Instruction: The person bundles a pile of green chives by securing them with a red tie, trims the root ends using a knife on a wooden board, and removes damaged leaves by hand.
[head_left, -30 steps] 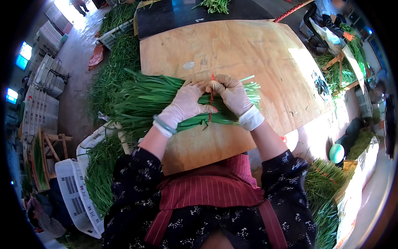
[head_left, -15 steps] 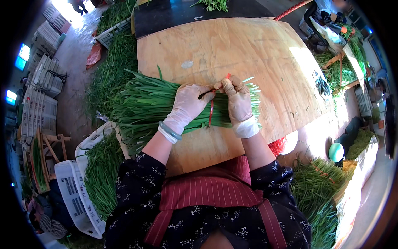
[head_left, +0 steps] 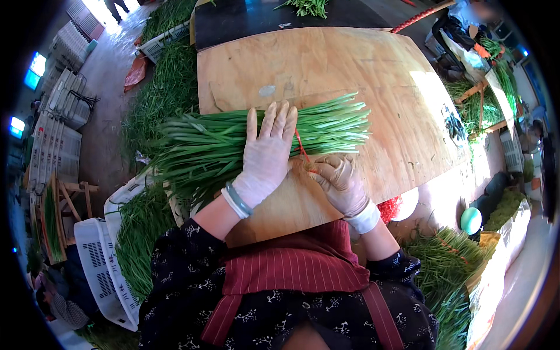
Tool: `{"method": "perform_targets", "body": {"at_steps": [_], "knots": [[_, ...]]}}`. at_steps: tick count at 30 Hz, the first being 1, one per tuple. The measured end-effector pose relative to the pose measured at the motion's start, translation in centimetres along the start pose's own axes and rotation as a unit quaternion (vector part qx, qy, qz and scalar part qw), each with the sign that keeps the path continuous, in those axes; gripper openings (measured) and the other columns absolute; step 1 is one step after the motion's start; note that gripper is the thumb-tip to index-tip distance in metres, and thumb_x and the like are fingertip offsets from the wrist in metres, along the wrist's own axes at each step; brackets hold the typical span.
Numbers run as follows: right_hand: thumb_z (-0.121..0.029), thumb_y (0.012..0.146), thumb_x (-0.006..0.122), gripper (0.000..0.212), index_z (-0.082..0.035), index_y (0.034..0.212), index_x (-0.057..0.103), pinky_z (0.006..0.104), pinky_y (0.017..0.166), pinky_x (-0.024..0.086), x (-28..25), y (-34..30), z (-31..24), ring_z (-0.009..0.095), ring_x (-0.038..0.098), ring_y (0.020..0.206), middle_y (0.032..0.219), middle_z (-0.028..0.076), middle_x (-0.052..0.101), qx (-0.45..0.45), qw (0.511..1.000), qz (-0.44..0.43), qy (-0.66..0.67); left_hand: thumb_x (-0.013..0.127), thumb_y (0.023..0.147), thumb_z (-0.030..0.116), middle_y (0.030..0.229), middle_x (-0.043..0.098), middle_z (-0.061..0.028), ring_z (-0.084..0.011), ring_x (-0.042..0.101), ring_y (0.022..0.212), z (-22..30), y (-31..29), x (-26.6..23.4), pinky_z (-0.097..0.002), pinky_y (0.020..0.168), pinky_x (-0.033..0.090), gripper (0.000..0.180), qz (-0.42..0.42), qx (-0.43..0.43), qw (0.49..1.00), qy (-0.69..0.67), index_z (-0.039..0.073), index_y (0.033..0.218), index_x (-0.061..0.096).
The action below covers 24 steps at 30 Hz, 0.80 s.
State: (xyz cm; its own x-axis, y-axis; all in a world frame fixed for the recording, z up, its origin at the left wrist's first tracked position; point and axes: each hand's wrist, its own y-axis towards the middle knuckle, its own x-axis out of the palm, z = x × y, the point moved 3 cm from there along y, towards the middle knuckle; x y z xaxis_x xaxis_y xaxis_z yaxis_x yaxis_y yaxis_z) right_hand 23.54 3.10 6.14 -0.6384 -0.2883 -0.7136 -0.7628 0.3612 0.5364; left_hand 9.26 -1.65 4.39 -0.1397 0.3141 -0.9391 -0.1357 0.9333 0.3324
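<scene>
A bundle of long green garlic chives (head_left: 332, 119) lies across the wooden board (head_left: 373, 70), its pale cut ends to the right and leafy tips to the left. My gloved left hand (head_left: 267, 146) rests flat on top of the bundle, fingers stretched out and slightly apart. A thin red tie (head_left: 298, 143) runs round the bundle just right of that hand. At the bundle's near side, my gloved right hand (head_left: 344, 184) pinches the end of the red tie between thumb and fingers. The tie's underside is hidden beneath the chives.
White plastic crates (head_left: 105, 268) stand at my left, with loose greens (head_left: 137, 239) in them. More greens (head_left: 446, 262) lie at the right near a pale green ball-shaped object (head_left: 471, 220). Beyond the board is a black tabletop (head_left: 245, 26). A person (head_left: 466, 29) is at the far right.
My left hand has gone from pinching the tie to lying flat on the chives. My right hand has drawn the tie end toward me, off the bundle's top. The bundle has turned slightly.
</scene>
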Motion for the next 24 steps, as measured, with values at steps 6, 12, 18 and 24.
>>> {"method": "perform_targets", "body": {"at_steps": [6,12,18,24], "knots": [[-0.032,0.078,0.057,0.031,-0.013,0.104,0.060,0.0423,0.090,0.037,-3.1,4.9,1.9,0.025,0.055,0.097,0.102,0.007,0.059,-0.086,0.965,0.100,-0.228,0.067,0.056,0.056,0.129,0.035,-0.0155,-0.0315,0.029,0.123,0.0,-0.1,1.1,-0.0467,0.104,0.016,0.104,-0.034,-0.013,0.999,-0.020,-0.001,0.132,0.025],[-0.048,0.087,0.035,0.045,-0.015,0.105,0.061,0.0426,0.100,0.027,4.3,7.0,10.4,0.021,0.053,0.106,0.106,0.007,0.060,0.110,0.959,-0.149,-0.215,0.068,0.057,0.054,0.132,0.032,-0.0166,-0.0320,0.030,0.122,1.3,-0.9,2.2,-0.0487,0.103,0.017,0.102,-0.048,-0.036,0.998,-0.012,0.001,0.133,0.026],[-0.026,0.081,0.058,0.026,-0.014,0.103,0.061,0.0425,0.094,0.031,-1.1,5.4,6.2,0.026,0.051,0.102,0.111,0.007,0.055,0.009,0.962,0.125,-0.243,0.069,0.059,0.051,0.131,0.033,-0.0169,-0.0321,0.032,0.121,0.0,0.0,2.2,-0.0455,0.102,0.022,0.100,-0.044,-0.034,0.998,-0.015,-0.001,0.132,0.024],[0.002,0.073,0.063,0.042,-0.012,0.113,0.057,0.0271,0.057,0.046,2.7,-2.9,4.1,0.015,0.058,0.069,0.088,0.007,0.062,0.263,0.951,0.079,0.144,0.072,0.059,0.044,0.127,0.037,-0.0172,-0.0321,0.035,0.118,0.0,-0.2,2.3,-0.0442,0.101,0.025,0.098,-0.003,-0.040,0.999,-0.009,-0.001,0.133,0.023]]}}
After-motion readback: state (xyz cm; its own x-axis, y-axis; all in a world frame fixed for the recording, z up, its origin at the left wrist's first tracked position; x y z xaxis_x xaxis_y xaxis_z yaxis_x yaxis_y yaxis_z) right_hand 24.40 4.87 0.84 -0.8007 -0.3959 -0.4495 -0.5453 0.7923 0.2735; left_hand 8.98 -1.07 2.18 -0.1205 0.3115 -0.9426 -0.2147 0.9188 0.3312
